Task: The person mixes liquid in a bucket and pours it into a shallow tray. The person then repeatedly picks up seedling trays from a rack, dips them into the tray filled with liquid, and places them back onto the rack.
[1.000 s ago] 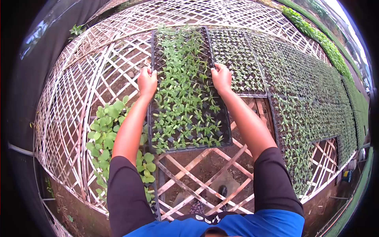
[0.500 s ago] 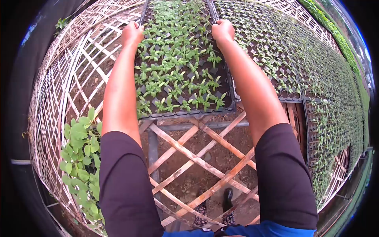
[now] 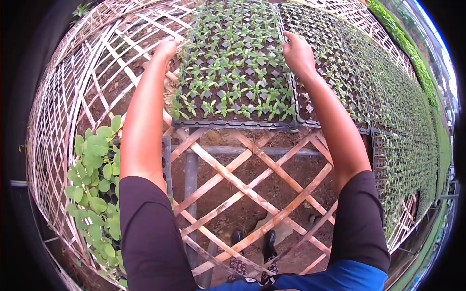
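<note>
A black seedling tray [image 3: 228, 124] full of small green seedlings lies on the bamboo lattice in front of me, beside another tray on its right. My left hand [image 3: 166, 48] is over the lattice just left of the tray's side edge, with a gap between, its fingers loosely curled and holding nothing. At the opposite side edge is my right hand [image 3: 298, 54], thumb and forefinger apart, fingertips right by the rim. Both arms reach forward along the tray's two sides.
Several more seedling trays [image 3: 388, 92] cover the lattice to the right. Broad-leaved plants [image 3: 97, 194] stand at the left by my forearm. Crossed bamboo slats [image 3: 252, 184] span the near side, with dirt ground and my boots [image 3: 269, 245] below.
Both hands have let go of the tray's side rims and moved apart, the left one outward to the left. The tray now rests level beside the neighbouring tray.
</note>
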Demonstrator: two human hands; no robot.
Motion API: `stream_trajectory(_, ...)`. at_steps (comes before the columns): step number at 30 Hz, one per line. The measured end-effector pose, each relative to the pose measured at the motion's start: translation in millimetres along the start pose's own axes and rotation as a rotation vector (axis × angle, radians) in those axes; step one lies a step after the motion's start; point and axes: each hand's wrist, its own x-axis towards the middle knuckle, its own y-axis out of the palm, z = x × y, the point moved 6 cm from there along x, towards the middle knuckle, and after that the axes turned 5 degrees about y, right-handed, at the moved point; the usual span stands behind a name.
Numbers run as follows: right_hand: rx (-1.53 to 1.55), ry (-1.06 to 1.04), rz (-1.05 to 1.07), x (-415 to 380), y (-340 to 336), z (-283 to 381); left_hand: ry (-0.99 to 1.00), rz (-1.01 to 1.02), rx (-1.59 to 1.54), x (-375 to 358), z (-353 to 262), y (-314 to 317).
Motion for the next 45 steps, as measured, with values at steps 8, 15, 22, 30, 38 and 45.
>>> stream_trajectory(8, 1.310, 0.962, 0.939, -231.3, 13.2, -4.2, -0.412, 0.306, 0.192, -23.2, 31.7, -0.4)
stream_trajectory(15, 1.524, 1.141, 0.476, -220.4, 58.5, -9.7, -0.112, 0.114, 0.370, -6.2, 37.4, 23.5)
stream_trajectory(22, 1.597, 1.064, 0.582, -235.4, 40.6, 19.2, 0.206, 0.131, 0.833, -11.1, 7.7, -21.4)
stream_trajectory(30, 1.003, 0.415, 1.560, -518.5, 23.5, 145.4, 0.163, -0.018, 0.463, -83.1, -56.5, -190.2)
stream_trajectory(38, 1.012, 0.576, 1.299, -553.1, 52.8, 201.4, 0.259, 0.082, 0.338, -126.4, -67.6, -164.9)
stream_trajectory(45, 0.689, 0.343, 1.121, -538.3, 50.4, 244.4, 0.262, 0.117, 0.501, -212.7, -31.5, -48.8)
